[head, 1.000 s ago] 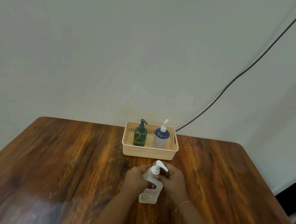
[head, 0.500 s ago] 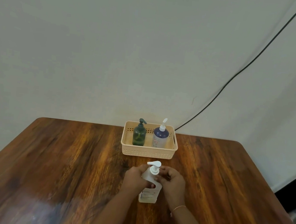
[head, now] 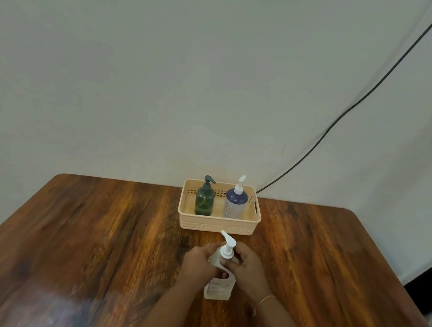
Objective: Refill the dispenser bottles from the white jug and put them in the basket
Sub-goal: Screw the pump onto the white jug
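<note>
A clear bottle (head: 218, 286) stands upright on the table (head: 97, 231), just in front of the basket (head: 218, 223). The left hand (head: 198, 263) wraps its upper body, fingers closed round it. The right hand (head: 248, 268) has its fingers pinched on the white pump (head: 228, 246) collar. In the basket stand a green bottle (head: 204, 200) on the left and a blue bottle (head: 235, 202) on the right, apart from each other

Plain room: wooden table (head: 97, 231), bare wall (head: 138, 77)
</note>
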